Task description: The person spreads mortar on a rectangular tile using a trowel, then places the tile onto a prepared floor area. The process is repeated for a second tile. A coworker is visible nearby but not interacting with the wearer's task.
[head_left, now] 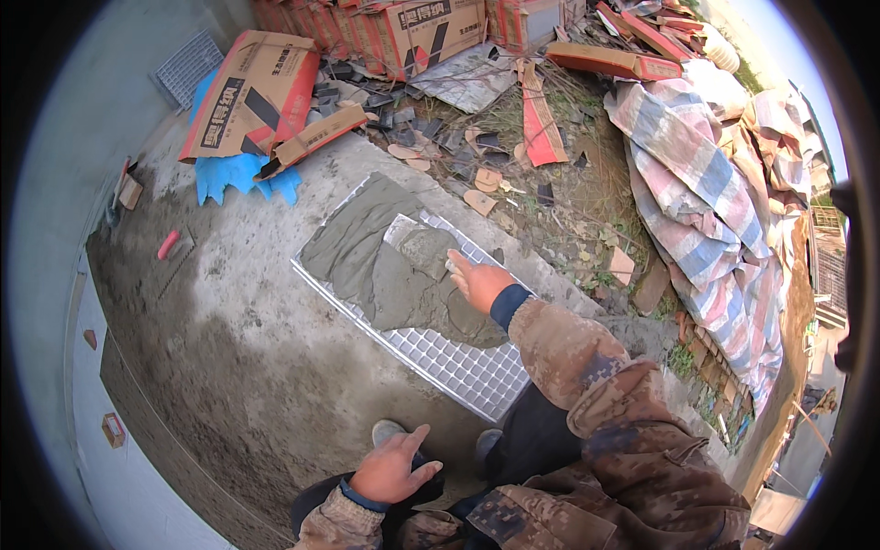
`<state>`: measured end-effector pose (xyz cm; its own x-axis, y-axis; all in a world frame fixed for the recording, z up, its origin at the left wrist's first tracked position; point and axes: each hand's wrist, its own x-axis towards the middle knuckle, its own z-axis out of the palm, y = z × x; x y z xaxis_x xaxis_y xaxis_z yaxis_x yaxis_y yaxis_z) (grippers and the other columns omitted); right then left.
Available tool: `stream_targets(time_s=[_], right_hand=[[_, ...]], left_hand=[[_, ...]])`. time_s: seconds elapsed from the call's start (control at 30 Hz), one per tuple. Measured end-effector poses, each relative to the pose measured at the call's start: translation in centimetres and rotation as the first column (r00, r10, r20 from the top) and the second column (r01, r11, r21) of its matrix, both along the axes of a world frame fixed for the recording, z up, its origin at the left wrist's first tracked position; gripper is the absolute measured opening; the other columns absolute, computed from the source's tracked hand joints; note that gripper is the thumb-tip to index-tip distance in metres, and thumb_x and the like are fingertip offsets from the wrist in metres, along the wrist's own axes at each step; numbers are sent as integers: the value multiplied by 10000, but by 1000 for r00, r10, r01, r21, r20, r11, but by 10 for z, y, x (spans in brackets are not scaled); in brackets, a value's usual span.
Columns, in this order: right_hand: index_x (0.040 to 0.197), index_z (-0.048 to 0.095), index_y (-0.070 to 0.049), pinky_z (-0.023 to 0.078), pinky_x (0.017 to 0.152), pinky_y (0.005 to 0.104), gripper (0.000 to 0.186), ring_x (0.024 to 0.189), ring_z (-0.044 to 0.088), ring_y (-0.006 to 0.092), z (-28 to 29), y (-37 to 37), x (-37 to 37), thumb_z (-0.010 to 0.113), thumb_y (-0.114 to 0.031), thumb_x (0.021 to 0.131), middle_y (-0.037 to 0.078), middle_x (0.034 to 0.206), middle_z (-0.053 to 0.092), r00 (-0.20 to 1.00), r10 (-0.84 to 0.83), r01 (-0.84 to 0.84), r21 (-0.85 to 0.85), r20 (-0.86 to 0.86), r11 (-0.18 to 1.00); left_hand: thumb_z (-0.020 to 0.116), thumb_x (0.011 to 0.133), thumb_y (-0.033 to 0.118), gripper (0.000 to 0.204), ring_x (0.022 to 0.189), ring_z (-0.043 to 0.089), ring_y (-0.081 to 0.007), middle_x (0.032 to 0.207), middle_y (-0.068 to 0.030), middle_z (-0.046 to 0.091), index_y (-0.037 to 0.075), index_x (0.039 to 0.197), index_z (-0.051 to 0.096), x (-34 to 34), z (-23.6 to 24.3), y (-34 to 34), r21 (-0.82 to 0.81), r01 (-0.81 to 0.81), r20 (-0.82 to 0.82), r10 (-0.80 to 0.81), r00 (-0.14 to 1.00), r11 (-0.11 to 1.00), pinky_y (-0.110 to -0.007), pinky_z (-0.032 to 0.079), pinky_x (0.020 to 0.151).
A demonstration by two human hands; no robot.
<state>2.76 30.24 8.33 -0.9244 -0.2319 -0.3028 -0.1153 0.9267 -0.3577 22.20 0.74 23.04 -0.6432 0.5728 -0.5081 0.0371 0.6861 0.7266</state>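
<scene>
Mortar (353,243) on the gridded sheet (467,368), mid-frame, could be left patchy by uneven pressure; whether the right hand (483,282) is gripping cannot be told; fingers of the left hand (387,469) are spread.

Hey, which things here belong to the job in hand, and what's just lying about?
Job in hand, apparently:
grey mortar, at the right hand
white gridded panel beneath it
pink-handled trowel, unheld, probably

Just lying about:
torn cardboard box
blue plastic sheeting
striped tarpaulin
</scene>
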Motion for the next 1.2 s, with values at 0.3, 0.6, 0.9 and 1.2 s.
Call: stream_targets(time_s=[0.3, 0.6, 0.9, 1.2], right_hand=[[1353, 511, -4, 510, 869, 468, 500, 1001, 643, 433, -2, 39, -14, 600, -265, 936, 276, 1055, 667, 995, -91, 100, -318, 41, 943], [1397, 483, -27, 497, 872, 398, 525, 963, 642, 370, 32, 59, 47, 597, -272, 947, 232, 1058, 669, 947, -21, 165, -426, 322, 889], [1399, 479, -7, 508, 883, 412, 532, 995, 663, 366, 54, 74, 81, 566, -298, 962, 238, 1113, 670, 947, -143, 239, -332, 289, 912], [1455, 423, -85, 519, 808, 490, 545, 914, 643, 434, 71, 73, 98, 518, -323, 974, 250, 1009, 677, 917, 168, -145, -90, 363, 985]], left_hand=[[668, 894, 431, 679, 1049, 600, -407, 1133, -235, 612, 31, 1406, 469, 0, 2, 0, -15, 0, 18, 0, 1000, 1000, -453, 503, 894], [664, 896, 434, 678, 1042, 601, -403, 1133, -228, 613, 37, 1410, 466, -2, -1, -1, 11, 37, -12, -37, 999, 999, -451, 505, 889], [659, 903, 418, 669, 1060, 595, -400, 1159, -227, 610, 24, 1406, 461, -4, 0, -2, 7, 39, -1, -39, 999, 999, -449, 497, 909], [664, 896, 425, 676, 1068, 593, -409, 1157, -229, 614, 36, 1411, 463, -11, -6, 3, 8, 53, 38, -53, 998, 999, -457, 495, 908]])
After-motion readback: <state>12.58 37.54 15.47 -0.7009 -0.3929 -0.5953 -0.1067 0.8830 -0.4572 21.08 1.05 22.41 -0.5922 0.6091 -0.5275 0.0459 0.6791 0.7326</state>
